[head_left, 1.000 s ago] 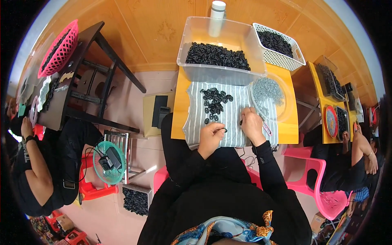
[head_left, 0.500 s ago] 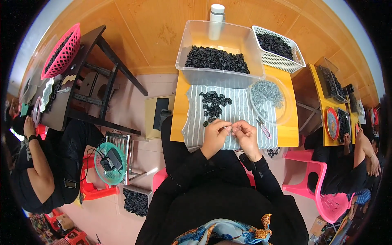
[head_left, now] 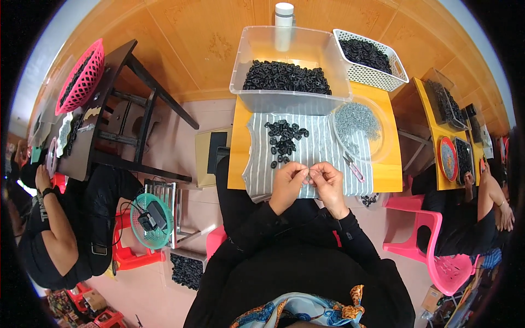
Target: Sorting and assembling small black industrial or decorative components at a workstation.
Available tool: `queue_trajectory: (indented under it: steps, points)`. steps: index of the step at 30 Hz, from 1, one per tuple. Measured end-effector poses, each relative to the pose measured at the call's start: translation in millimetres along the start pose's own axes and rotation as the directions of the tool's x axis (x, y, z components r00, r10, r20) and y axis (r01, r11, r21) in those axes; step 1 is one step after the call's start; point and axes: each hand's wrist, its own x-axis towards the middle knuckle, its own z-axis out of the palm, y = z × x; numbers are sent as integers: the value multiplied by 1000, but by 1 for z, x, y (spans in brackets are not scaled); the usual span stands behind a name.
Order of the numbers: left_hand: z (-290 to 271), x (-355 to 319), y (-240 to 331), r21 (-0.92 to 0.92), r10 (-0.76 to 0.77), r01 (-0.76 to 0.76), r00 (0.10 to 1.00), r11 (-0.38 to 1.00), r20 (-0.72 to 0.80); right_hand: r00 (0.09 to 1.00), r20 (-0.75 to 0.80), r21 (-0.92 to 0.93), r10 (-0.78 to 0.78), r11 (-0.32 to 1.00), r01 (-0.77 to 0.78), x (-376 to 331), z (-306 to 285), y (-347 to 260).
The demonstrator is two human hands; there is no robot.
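My left hand [head_left: 288, 183] and my right hand [head_left: 328, 182] meet fingertip to fingertip over the striped cloth [head_left: 322, 150] at the near edge of the yellow table [head_left: 238, 142]. They pinch something small between them; it is too small to identify. A pile of small black rings [head_left: 284, 139] lies on the cloth just beyond my left hand. A clear round dish of small grey metal parts [head_left: 356, 121] sits beyond my right hand. A pink-handled tool [head_left: 354, 168] lies right of my right hand.
A clear bin of black rings [head_left: 286, 76] stands at the table's back, with a white bottle [head_left: 283, 16] and a white basket [head_left: 369, 53] of black parts behind. People sit at left [head_left: 54, 218] and right [head_left: 486, 202]. A dark table [head_left: 109, 109] stands left, a pink chair [head_left: 437, 246] right.
My right hand has come back from the grey parts dish to meet my left hand. Both hands have drawn together at the cloth's near edge.
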Motion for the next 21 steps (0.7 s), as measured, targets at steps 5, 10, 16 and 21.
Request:
queue_trajectory:
  steps: [5,10,16,21]
  points:
    - [2,-2,6,35,-15,15,1000,999,6,994,-3,-158,-106,982,104,-2,3,-5]
    - [0,1,15,-107,-189,202,975,974,118,881,165,-525,-444,716,460,-2,-1,-13]
    - [4,5,15,-128,-221,240,964,962,146,1000,25,15,-11,1000,11,-3,-4,-12]
    - [4,8,15,-63,-248,262,953,963,174,995,29,-76,-91,993,93,-4,-10,-7]
